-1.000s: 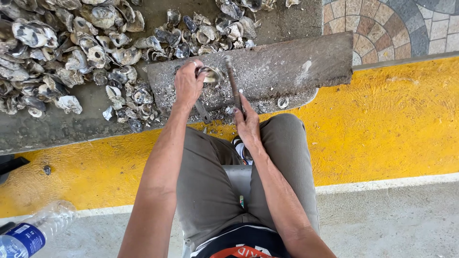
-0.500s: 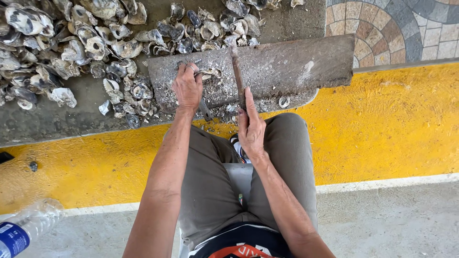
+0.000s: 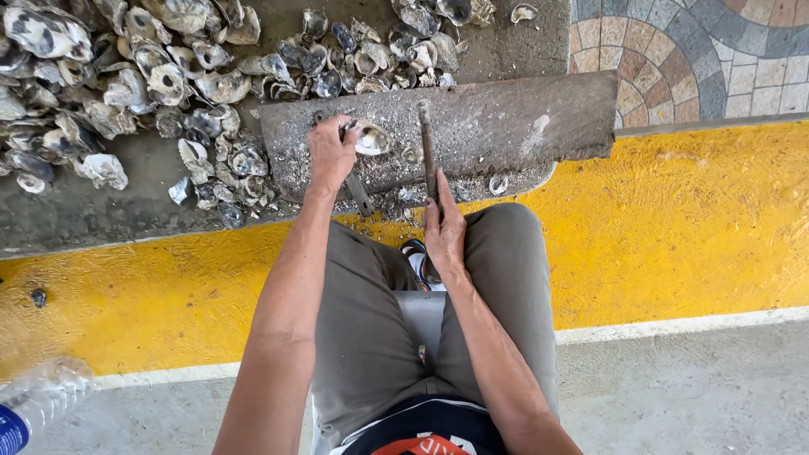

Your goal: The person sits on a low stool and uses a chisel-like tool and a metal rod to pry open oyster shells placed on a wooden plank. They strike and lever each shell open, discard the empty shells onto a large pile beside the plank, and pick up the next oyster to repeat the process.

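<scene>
Head view: left hand (image 3: pixel 331 152) pins an oyster (image 3: pixel 371 137) on the grey board (image 3: pixel 506 126); right hand (image 3: pixel 444 223) grips a metal rod (image 3: pixel 426 147) standing on it. Shell heap (image 3: pixel 126 76) lies behind; plastic bottle (image 3: pixel 38 404) lower left.

A pale grey, rough oyster shell (image 3: pixel 372 137) lies on the grey, grit-covered wooden plank (image 3: pixel 472 126), near the plank's left end, its hollow whitish inside turned up. It is pinned at its left edge by fingertips. A thin, dark, rusty metal rod (image 3: pixel 427 150) stands just right of the shell, across the plank's width, its far tip near the plank's far edge and its near end gripped at the plank's near edge.
</scene>
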